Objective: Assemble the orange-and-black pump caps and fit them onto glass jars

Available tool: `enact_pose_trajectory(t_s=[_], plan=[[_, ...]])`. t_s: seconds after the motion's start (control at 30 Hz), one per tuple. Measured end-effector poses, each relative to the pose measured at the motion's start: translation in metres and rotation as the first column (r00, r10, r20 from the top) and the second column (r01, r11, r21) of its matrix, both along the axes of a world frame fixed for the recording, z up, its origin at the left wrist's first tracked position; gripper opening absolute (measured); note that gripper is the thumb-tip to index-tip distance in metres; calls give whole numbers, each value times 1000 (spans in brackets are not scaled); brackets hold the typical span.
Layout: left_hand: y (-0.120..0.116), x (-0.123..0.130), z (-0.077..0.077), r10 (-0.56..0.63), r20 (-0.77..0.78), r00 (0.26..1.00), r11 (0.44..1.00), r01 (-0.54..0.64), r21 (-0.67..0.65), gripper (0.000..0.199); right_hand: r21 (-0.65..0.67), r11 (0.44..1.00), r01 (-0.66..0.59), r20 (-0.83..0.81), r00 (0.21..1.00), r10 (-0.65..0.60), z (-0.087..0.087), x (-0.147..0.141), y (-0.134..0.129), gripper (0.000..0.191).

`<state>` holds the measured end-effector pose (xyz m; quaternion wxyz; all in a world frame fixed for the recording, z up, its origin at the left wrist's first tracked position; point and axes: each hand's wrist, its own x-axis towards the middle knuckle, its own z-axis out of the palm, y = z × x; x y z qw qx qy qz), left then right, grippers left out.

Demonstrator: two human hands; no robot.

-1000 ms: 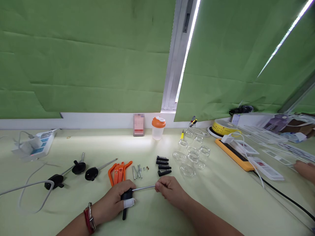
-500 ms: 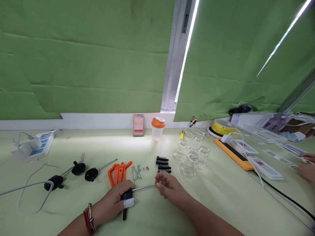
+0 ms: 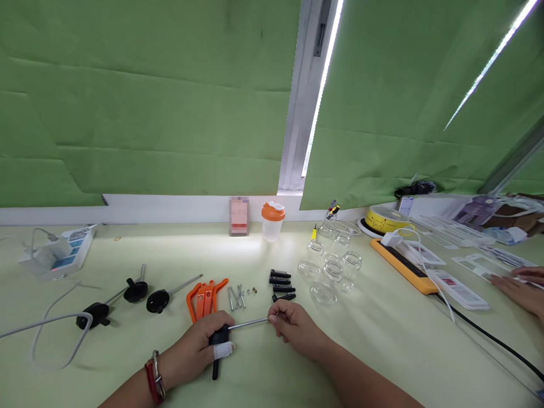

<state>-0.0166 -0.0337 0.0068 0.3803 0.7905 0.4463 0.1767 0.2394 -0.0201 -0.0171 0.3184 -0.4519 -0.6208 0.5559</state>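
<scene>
My left hand [image 3: 198, 343], with a white wrap on the thumb, is closed around the black round head [image 3: 219, 335] of a metal rod. The rod [image 3: 250, 323] points right, and a black stem sticks out below the head. At the rod's tip, the fingers of my right hand [image 3: 295, 326] are pinched together; whatever lies between them is too small to make out. Orange plastic handles [image 3: 207, 298] lie just beyond my left hand. Past the rod are several metal screws [image 3: 237, 297] and tiny brass-coloured pieces [image 3: 255, 290]. Black parts with springs [image 3: 282, 281] lie in a column beyond my right hand.
More black-headed rods [image 3: 158, 301] lie at the left near a white cable [image 3: 55, 317]. Clear glass jars [image 3: 333, 272] stand to the right, beside an orange power strip [image 3: 403, 269]. An orange-lidded cup [image 3: 272, 224] stands at the back. Another person's hands [image 3: 521, 289] are at far right.
My hands and the rod stay nearly in place, with the right fingers shifting slightly at the tip. At far right, the other person's hand has moved left onto the flat white pieces.
</scene>
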Motion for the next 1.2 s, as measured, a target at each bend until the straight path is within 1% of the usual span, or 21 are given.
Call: enact_pose_trajectory(t_s=[0.2, 0.37, 0.57, 0.73, 0.8, 0.93, 0.97, 1.07, 1.2], plan=[[-1, -1, -1, 1, -9, 1000, 1000, -1, -2, 18, 17, 1000, -6, 48, 999, 6, -3, 1, 1, 20], [-1, -1, -1, -6, -4, 1000, 1000, 6, 7, 19, 17, 1000, -2, 56, 998, 1, -2, 0, 1, 24], [-2, -1, 0, -2, -6, 1000, 1000, 2, 5, 19, 13, 1000, -4, 69, 998, 3, -5, 0, 1, 29], [-1, -1, 0, 0, 3, 1000, 1000, 0, 1, 18, 25, 1000, 8, 89, 996, -10, -1, -1, 0, 32], [-1, -1, 0, 1, 4, 1000, 1000, -1, -5, 18, 19, 1000, 3, 65, 998, -4, 2, -1, -1, 30], [-1, -1, 1, 5, 1, 1000, 1000, -5, -8, 19, -11, 1000, -17, -39, 999, 17, 3, -1, -1, 13], [-1, -1, 1, 6, -1, 1000, 1000, -6, -5, 20, -6, 1000, -24, -52, 998, 23, 2, 0, -1, 11], [-1, -2, 0, 6, -5, 1000, 1000, -6, -1, 20, 26, 999, -38, -53, 998, 39, -2, 1, 0, 9], [-2, -1, -1, 5, -5, 1000, 1000, -5, -1, 19, 20, 999, -40, -43, 998, 41, -4, 1, 0, 6]])
